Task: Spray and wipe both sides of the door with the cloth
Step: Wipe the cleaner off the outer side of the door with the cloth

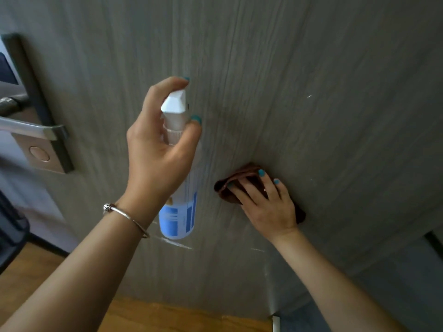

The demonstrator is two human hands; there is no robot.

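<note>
A grey wood-grain door point(299, 80) fills most of the view. My left hand point(158, 149) grips a white spray bottle point(178, 212) with a blue label, held upright close to the door, index finger on top of the white nozzle. My right hand point(266, 204) presses a dark brown cloth point(227, 188) flat against the door, fingers spread over it, to the right of the bottle and lower than the nozzle. A faint darker patch shows on the door above the cloth.
A metal lever handle point(31, 128) with its plate and a round lock sits on the door's left edge. Wooden floor point(167, 317) runs below. A dark object point(12, 226) stands at the lower left. A grey wall point(407, 283) lies at the lower right.
</note>
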